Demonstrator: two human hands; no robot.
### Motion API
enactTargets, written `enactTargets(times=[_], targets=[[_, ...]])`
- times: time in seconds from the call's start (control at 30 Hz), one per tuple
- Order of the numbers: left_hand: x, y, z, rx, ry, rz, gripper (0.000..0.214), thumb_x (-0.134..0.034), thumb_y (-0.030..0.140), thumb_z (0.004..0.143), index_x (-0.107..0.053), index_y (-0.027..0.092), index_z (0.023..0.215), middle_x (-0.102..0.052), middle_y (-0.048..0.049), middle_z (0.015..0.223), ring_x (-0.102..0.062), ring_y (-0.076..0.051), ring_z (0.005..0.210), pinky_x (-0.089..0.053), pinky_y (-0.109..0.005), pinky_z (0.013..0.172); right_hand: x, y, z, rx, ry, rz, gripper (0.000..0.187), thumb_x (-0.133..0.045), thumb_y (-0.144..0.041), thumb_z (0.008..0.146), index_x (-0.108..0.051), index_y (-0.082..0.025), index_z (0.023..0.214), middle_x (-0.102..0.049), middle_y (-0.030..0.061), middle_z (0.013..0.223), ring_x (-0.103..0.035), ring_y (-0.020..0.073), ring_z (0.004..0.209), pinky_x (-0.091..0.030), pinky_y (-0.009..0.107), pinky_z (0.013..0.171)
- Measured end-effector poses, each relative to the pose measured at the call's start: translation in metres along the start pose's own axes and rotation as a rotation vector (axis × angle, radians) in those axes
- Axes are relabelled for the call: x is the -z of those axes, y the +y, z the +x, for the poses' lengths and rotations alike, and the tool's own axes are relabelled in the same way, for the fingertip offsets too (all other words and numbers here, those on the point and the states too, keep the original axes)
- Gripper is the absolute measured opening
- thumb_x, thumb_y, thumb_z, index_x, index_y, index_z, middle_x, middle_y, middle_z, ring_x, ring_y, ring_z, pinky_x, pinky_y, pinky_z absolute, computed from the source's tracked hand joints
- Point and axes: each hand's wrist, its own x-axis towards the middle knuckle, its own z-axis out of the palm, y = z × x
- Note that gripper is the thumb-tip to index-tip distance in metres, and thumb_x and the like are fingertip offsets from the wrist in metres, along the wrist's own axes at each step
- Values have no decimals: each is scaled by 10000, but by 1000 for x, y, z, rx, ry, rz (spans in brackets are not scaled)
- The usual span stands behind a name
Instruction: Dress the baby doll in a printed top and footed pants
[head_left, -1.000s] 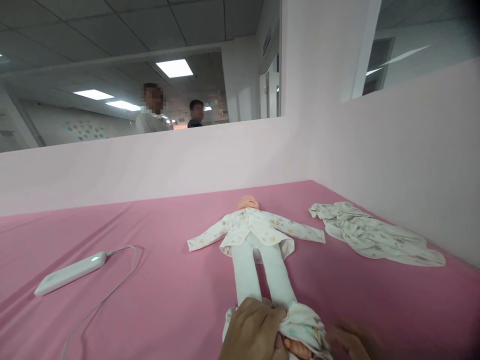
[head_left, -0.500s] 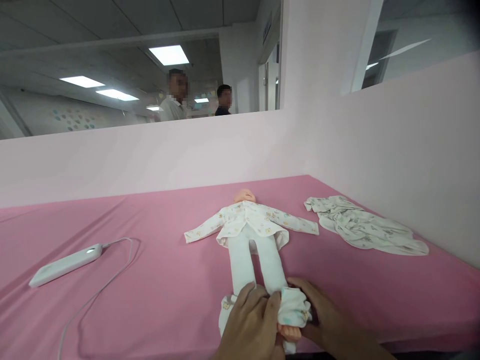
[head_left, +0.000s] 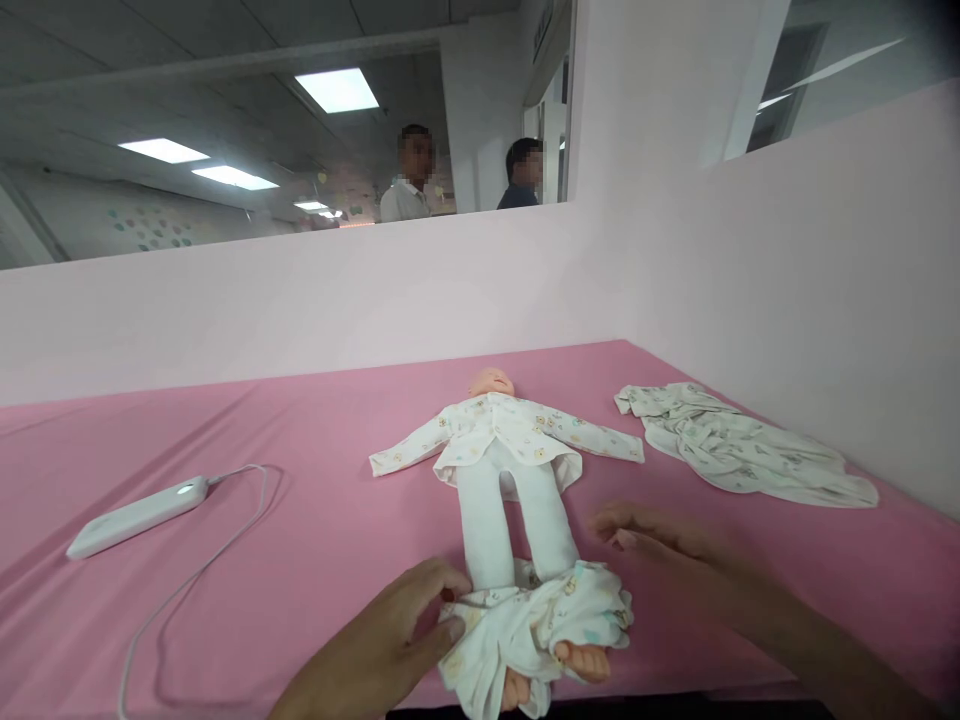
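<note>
A baby doll [head_left: 484, 530] lies on its back on a pink-covered table, in a white patterned top [head_left: 491, 435] with its sleeves spread out and white leggings. Patterned baby trousers [head_left: 517, 630] are bunched round its lower legs, and both bare feet poke out of the leg ends. At the left side of the trousers' waist, my left hand [head_left: 412, 625] has its thumb and fingers closed about the edge of the cloth. My right hand [head_left: 649, 530] hovers right of the doll's knee, off the cloth, with fingers loosely bent and nothing in them.
A crumpled patterned cloth [head_left: 742, 445] lies at the right by the wall. On the left rests a white handheld device [head_left: 139, 515] with a cable [head_left: 199, 580] running to the front edge. Behind the window are two people [head_left: 409, 190].
My right hand has let go of the trouser leg and moved up and right. My left hand has shifted left to the waist edge. Both feet now show through the trouser legs.
</note>
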Motion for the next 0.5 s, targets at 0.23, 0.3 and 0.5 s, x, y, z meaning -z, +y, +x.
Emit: enactTargets(times=[0.23,0.3,0.5], targets=[[5,-10,29,-106,-156,-150,215,-574,361,814,-478,169,813,-464,8,884,-404,-117,795,-352,-214,716,-29,-51,32,302,-318,-348,165,-511,-300,828,-661,-232,827,-632,1,855,-543,145,727,-399,248,629],[5,-12,39,-143,-192,-347,265,-586,375,794,-431,166,743,-427,23,786,-378,-104,730,-324,-208,675,-36,-60,34,326,-367,-383,141,-555,-282,778,-681,-242,830,-638,0,827,-558,157,747,-397,247,633],[10,-15,50,41,-101,-739,50,-513,169,666,-467,149,669,-466,24,683,-406,-102,666,-299,-214,653,-35,-66,40,203,-539,-307,133,-580,-229,713,-661,-235,817,-591,-17,757,-529,136,690,-356,222,568]])
